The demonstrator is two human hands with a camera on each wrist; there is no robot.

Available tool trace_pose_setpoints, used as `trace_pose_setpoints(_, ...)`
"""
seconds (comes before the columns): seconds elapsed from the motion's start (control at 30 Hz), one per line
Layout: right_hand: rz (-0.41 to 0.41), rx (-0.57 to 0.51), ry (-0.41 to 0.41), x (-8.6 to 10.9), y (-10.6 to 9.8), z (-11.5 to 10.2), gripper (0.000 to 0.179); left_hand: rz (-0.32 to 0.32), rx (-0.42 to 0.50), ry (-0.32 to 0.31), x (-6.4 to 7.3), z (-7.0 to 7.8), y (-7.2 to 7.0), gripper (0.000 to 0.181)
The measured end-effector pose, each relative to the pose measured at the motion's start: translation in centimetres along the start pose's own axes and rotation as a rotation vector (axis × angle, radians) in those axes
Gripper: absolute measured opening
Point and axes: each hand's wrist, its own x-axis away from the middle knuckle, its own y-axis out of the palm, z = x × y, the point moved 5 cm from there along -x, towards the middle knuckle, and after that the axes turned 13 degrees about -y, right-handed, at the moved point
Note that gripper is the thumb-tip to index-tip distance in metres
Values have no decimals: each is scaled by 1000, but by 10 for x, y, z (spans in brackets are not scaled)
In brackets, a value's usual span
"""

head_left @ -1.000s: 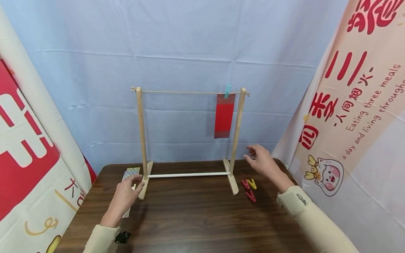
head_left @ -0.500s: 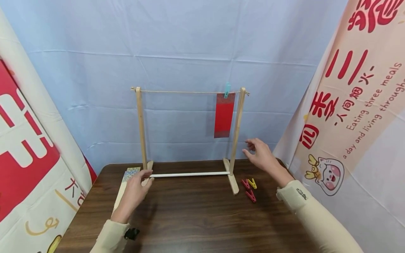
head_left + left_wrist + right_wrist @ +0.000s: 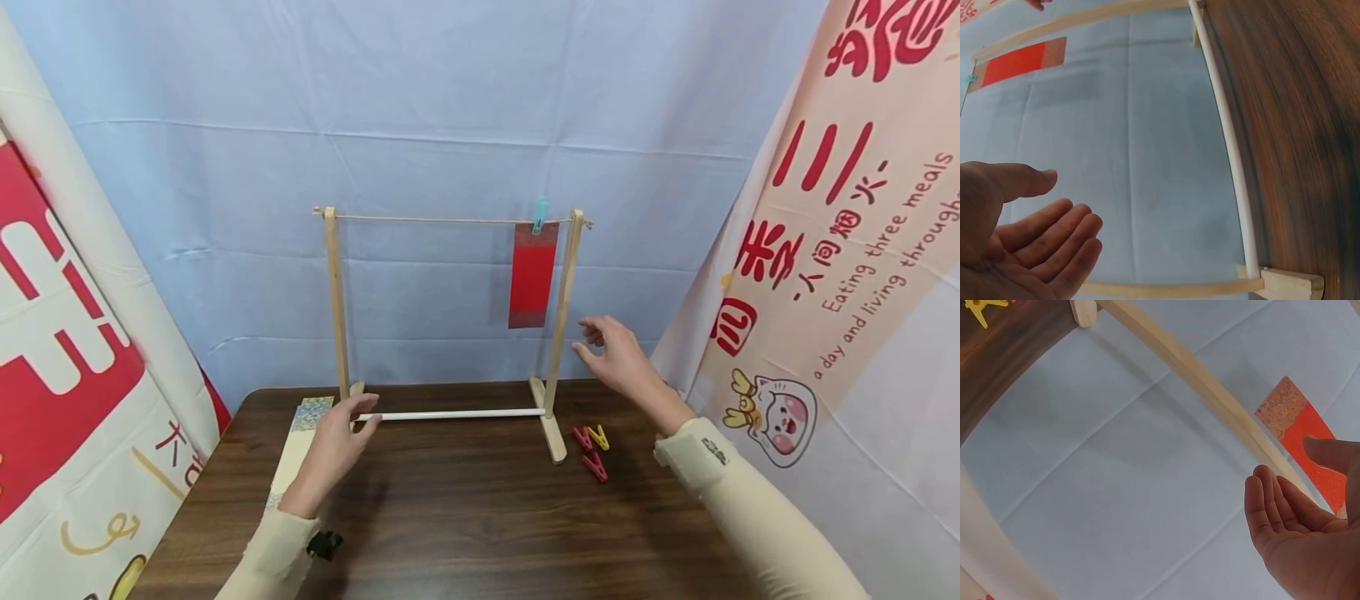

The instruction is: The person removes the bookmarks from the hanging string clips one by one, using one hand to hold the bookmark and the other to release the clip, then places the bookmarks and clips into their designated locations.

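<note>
A wooden rack (image 3: 335, 300) stands on the table, with a string (image 3: 427, 219) tied across its top and a white rod (image 3: 457, 414) low down. From the string's right end hangs a red paper strip (image 3: 532, 275), pinched by a teal clothespin (image 3: 540, 215). My left hand (image 3: 337, 442) is in front of the rack's left foot, holding nothing, thumb apart from the loosely bent fingers in the left wrist view. Just right of the right post, my right hand (image 3: 615, 358) hovers with nothing in it. In the right wrist view its fingers (image 3: 1263, 506) are relaxed.
Two red clothespins (image 3: 595, 467) and a yellow clothespin (image 3: 598, 437) lie by the rack's right foot. A cream strip with patterned ends (image 3: 296, 454) lies at the left, partly behind my left hand. Cloth walls (image 3: 450, 100) enclose the table (image 3: 465, 517).
My left hand has moved right, from over the cream strip to in front of the rack's left foot, uncovering more of the strip. My right hand has risen slightly.
</note>
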Motion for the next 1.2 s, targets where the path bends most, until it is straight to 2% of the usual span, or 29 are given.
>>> trace_pose_setpoints(0.47,86,-20,-74,-15,-15,-9,41,-32,-12,26,-6,17,15,45)
trace_pose_setpoints(0.67,87,-12,-88,-24,-20,-14,41,-52,8,67,-11,27,20,46)
trace_pose_setpoints(0.97,88,-16,-89,-32,-28,-21,42,-22,-16,112,-16,38,27,45)
trace_pose_setpoints(1.2,99,-25,-103,-38,-34,-25,42,-39,39,126,-22,47,29,44)
